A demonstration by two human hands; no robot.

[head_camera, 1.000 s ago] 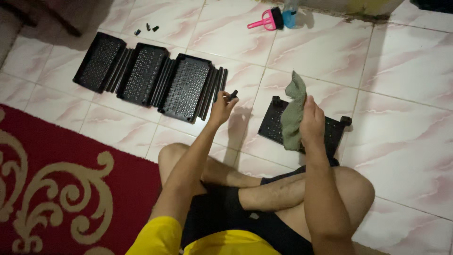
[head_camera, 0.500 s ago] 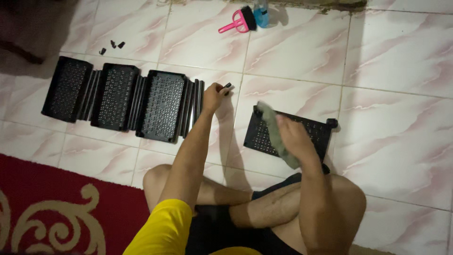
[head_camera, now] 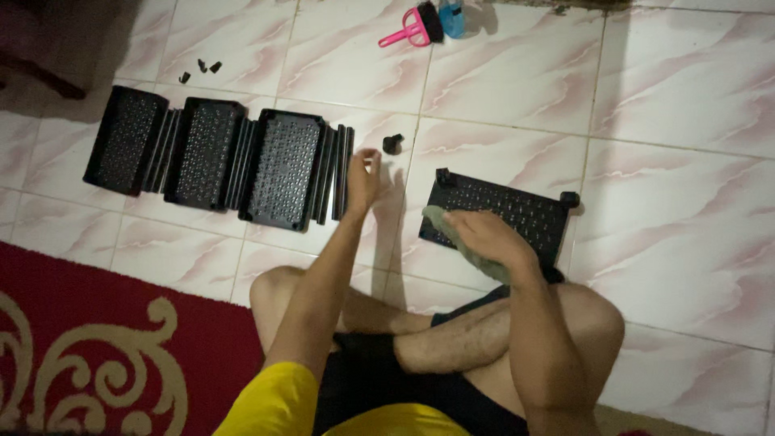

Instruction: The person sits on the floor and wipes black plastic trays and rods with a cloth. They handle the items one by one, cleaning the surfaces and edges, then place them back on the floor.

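i note my right hand [head_camera: 484, 238] has come down since half a second ago, pressing the green cloth [head_camera: 460, 242] flat onto the black perforated panel [head_camera: 517, 214] just ahead of my crossed legs. my left hand [head_camera: 363, 173] has let go — fingers spread, empty; the small black cap [head_camera: 393, 144] it pinched now sits on the tile just beyond. further left, three black trays [head_camera: 202, 153] with rods; far off, a pink dustpan [head_camera: 408, 32]. nothing obstructs the panel.
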